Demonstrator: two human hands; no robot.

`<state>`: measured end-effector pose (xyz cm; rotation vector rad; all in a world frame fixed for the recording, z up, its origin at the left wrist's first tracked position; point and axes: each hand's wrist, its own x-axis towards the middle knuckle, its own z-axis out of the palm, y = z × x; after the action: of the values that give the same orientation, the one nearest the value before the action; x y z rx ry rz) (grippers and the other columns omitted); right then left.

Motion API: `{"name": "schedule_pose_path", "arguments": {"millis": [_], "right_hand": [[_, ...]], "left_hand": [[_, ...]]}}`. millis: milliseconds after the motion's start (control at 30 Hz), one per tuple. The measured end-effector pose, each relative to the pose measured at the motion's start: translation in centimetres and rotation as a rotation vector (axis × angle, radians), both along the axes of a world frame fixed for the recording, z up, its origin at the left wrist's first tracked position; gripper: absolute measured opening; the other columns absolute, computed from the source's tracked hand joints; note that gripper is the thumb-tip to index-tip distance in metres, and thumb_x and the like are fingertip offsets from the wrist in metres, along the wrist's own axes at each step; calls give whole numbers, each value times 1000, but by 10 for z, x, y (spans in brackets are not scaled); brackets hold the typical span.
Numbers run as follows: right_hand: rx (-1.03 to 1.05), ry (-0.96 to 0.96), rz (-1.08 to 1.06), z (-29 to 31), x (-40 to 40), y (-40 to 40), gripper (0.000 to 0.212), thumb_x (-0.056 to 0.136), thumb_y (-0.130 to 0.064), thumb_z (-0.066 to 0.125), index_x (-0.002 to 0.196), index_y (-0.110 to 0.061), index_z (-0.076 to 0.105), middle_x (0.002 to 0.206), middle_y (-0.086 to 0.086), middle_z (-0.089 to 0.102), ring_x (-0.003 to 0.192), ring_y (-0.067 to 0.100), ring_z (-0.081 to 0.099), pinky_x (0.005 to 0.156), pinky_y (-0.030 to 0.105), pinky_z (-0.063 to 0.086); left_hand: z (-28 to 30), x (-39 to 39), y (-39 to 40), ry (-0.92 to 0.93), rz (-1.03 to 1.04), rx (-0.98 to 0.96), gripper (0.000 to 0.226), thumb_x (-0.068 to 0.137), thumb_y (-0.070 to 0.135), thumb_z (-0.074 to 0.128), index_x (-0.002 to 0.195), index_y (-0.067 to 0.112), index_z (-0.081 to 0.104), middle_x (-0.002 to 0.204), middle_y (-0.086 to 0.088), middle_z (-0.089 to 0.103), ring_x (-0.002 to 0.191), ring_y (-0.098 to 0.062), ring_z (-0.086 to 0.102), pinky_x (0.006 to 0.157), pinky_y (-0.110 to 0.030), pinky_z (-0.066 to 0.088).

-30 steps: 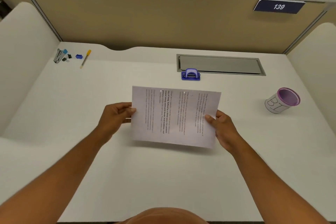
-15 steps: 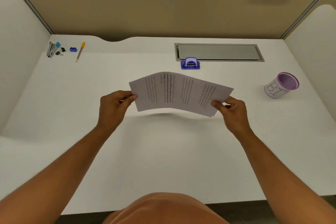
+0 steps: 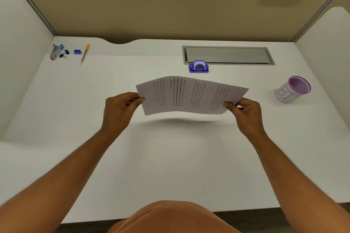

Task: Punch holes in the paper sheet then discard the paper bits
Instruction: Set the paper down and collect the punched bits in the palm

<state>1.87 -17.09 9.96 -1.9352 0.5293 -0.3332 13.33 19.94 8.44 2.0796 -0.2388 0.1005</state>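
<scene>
Head view shows us holding the paper sheet (image 3: 189,95) lifted off the desk (image 3: 170,157), bowed upward in the middle, near the desk's center. Our left hand (image 3: 118,108) pinches its left edge in a closed grip; our right hand (image 3: 246,112) pinches the right edge likewise. The hole punch (image 3: 198,66) sits just beyond the sheet's far edge, toward the back edge of the desk, touching the front of the metal hatch (image 3: 228,55). To do this well, we judge we should flatten the bow and feed the far edge squarely into the punch slot. The purple cup (image 3: 292,89) stands well apart near the right edge; open desk surrounds us, with the stationery (image 3: 62,52) far off in the back-left corner.
</scene>
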Motion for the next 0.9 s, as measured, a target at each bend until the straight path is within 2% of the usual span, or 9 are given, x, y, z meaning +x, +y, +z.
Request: {"name": "schedule_pose_path", "arguments": {"millis": [67,133,200,267,400,533,633,767,900], "right_hand": [[-22,4,-16,-1,1,-1,19,87,-20,82,97,-35,77,94,-14,79,68,36,61,84,50,58],[-46,12,-28,-1,1,-3,20,87,-21,82,98,-37,76,92,-12,79,58,26,45,76,49,57],[-43,14,-14,1,2,-3,23,89,-20,81,98,-40,75,88,-28,76,61,26,50,79,47,58],[-22,12,5,2,2,-4,24,90,-17,79,99,-39,76,87,-34,75,74,27,69,86,42,58],[0,15,12,-1,1,-5,23,89,-13,80,101,-33,78,89,-34,75,90,-5,73,90,24,58],[16,39,22,-9,0,-7,26,89,-13,80,98,-37,77,89,-29,77,88,-7,72,92,31,57],[40,81,53,-16,-1,-6,25,88,-13,81,103,-32,77,98,-11,80,96,6,75,98,41,58],[26,108,51,-22,-2,-4,27,89,-14,81,100,-37,75,102,0,80,101,22,75,98,54,57],[24,75,2,-18,-1,-5,26,92,-16,77,97,-41,74,97,3,80,95,29,74,91,59,57]], "left_hand": [[0,0,0,-18,0,25,14,93,12,82,107,14,85,101,6,83,93,-12,80,88,-29,60],[1,0,-1,-25,-4,35,14,93,10,82,106,14,85,101,5,83,93,-12,80,87,-27,60],[1,-1,-2,-34,-15,34,15,93,9,82,107,13,85,102,4,83,91,-8,79,86,-19,59],[1,-1,-4,-37,-16,30,15,93,9,82,107,13,85,101,5,82,89,-7,78,85,-15,58],[-2,-1,-4,-42,-15,39,14,93,8,81,106,12,85,95,5,81,85,-5,75,81,-10,56],[-9,-3,-5,-17,-56,32,17,93,9,82,110,14,84,101,12,81,91,5,76,84,-11,57],[-16,-4,-9,-7,-78,54,19,94,10,81,113,13,84,104,19,79,92,11,74,84,-11,58],[-20,-4,-15,14,-48,59,18,95,9,80,112,11,84,105,1,83,91,-12,77,83,-11,57],[-15,-5,-17,8,-17,17,14,95,9,79,108,12,85,97,1,83,86,-17,78,85,-33,63]]}}
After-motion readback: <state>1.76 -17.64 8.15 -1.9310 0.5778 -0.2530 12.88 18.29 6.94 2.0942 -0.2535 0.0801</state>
